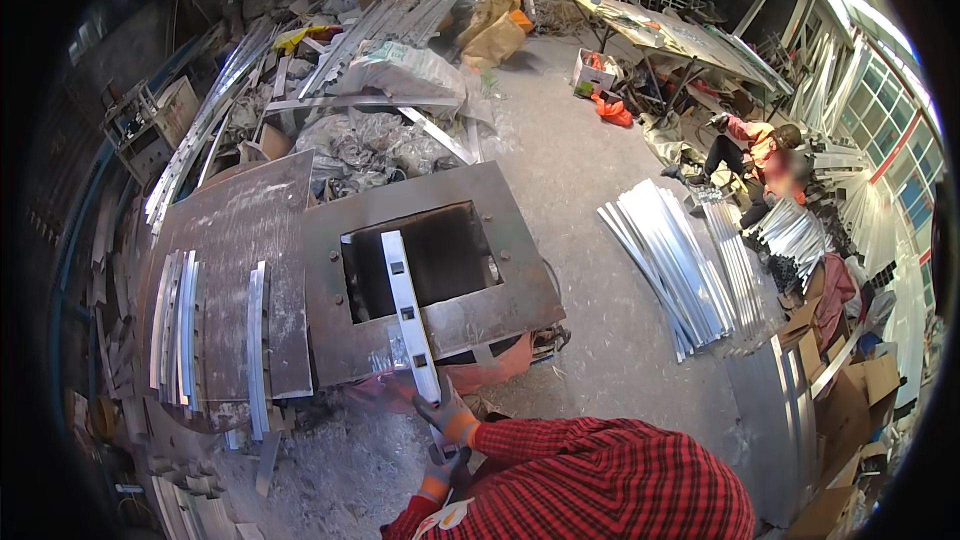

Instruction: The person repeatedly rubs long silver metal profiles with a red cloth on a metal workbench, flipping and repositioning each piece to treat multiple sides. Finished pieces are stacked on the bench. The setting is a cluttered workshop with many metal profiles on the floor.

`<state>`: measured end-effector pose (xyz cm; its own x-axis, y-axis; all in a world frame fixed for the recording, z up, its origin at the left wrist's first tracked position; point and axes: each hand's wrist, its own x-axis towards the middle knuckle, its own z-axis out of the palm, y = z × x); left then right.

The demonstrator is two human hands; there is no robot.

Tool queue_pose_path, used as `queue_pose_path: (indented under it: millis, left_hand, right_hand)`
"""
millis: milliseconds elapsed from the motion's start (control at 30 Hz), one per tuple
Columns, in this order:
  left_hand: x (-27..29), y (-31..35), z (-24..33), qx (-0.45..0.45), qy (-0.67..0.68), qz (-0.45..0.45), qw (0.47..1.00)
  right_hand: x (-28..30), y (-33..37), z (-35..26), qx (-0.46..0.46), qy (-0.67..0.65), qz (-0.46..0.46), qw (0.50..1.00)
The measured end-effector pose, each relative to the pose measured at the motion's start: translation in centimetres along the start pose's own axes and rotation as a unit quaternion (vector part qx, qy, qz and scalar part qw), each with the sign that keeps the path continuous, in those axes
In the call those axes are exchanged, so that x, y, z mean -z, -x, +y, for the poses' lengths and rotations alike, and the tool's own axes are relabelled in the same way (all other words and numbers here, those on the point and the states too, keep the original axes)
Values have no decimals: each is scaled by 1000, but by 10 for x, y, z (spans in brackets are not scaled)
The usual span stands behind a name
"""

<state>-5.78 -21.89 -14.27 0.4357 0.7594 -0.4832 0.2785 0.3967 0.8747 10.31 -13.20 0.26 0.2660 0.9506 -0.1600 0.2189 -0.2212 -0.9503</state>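
Both my hands wear grey and orange work gloves. My right hand (450, 418) is closed around a long silver metal bar (408, 312) with square holes cut along its face. Nearer to me, my left hand (441, 472) is closed at the near end of the same bar, its fingers partly hidden. From my hands the bar runs away over the front edge of a steel plate table (530, 270). Its far part crosses the dark rectangular opening (455, 250) in the plate.
Several narrow metal bars (258, 350) lie on the brown sheet (235, 240) at left. Silver profiles (665, 260) are laid on the floor at right, near a seated person (765, 160). Scrap and plastic sheeting (400, 75) pile up behind the table; cardboard boxes (865, 390) stand far right.
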Motion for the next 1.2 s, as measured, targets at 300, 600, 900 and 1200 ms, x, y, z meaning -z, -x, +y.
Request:
queue_pose_path:
  millis: [300,600,900,1200]
  left_hand:
    - [0,-26,102,41,18,-39,998]
    - [59,-143,203,-163,-199,-4,966]
    - [-2,-28,99,-96,-60,19,993]
    - [9,30,51,208,142,-74,965]
  right_hand:
    - [4,-69,51,65,140,-8,988]
    - [24,-214,-78,-138,85,-8,987]
    - [3,-71,44,70,88,27,993]
    - [1,7,54,21,-116,-54,992]
